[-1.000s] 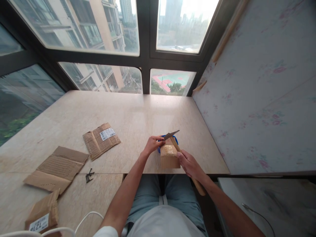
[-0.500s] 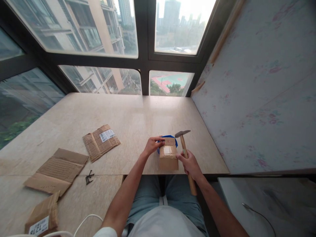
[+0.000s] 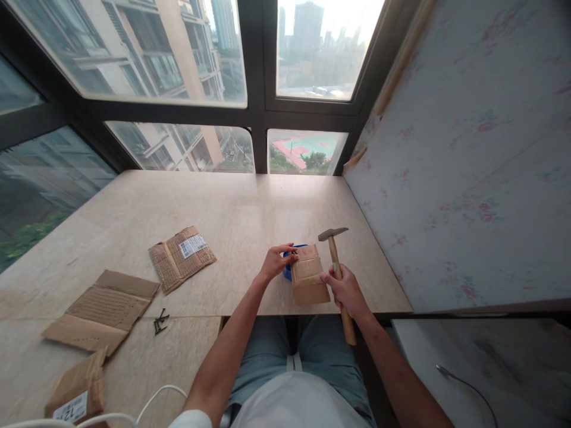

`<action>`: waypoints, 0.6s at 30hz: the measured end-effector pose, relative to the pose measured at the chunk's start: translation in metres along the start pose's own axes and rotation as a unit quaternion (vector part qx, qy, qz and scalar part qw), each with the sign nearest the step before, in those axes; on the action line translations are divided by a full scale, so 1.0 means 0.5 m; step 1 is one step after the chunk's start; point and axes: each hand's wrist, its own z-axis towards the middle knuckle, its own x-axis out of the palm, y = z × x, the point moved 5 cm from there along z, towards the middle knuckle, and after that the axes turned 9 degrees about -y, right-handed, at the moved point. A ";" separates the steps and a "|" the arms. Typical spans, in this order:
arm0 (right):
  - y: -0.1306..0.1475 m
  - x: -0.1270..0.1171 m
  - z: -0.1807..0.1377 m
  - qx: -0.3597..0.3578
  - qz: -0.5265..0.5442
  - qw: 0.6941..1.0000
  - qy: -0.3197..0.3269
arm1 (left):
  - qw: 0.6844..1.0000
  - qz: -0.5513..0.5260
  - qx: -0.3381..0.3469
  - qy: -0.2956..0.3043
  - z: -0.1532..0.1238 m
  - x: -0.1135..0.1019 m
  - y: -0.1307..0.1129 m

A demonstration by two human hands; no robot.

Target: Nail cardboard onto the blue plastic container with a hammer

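hammer [image 3: 334, 252] drawn aside from the small cardboard box [image 3: 309, 274], box slightly turned

one second ago the hammer's head was held over the box, close to the left hand [image 3: 273, 261]; now it is held up to the right of the box, past its far right corner, with the wooden handle slanted back toward the body. by this shift the top face has been uncovered, and the far left corner, where the fingertips are placed, can be judged free of the hammer for the moment

the handle is gripped firmly in the right hand [image 3: 347, 290], whose nearest fingertip is brought to the box's right edge; whether contact is made cannot be told. the fingers of the left hand are bent together at the far left corner, by a small dark mark that may be a nail; whether anything is pinched there cannot be told

compared with half a second ago, the box is seen turned and shifted a little to the right, and the bright glare on its taped top is gone. more of a blue rounded thing [image 3: 286, 273] is shown at the left side, partly hidden by the box

the box is kept near the front edge of the pale tabletop [image 3: 232, 208], between both hands. to the left, the dark nails or screws [image 3: 160, 321] and the labelled flat cardboard [image 3: 182, 257] are seen lying where they were
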 end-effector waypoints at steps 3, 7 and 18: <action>-0.005 0.001 0.003 0.011 0.008 1.000 0.002 | 0.999 0.034 0.006 -0.002 0.000 0.002 -0.004; -0.022 0.004 0.010 0.016 0.001 1.000 0.006 | 0.995 0.098 0.016 0.001 0.002 0.004 -0.009; -0.028 -0.005 0.021 0.010 -0.081 0.997 0.006 | 0.973 0.218 0.062 0.034 0.009 0.013 -0.039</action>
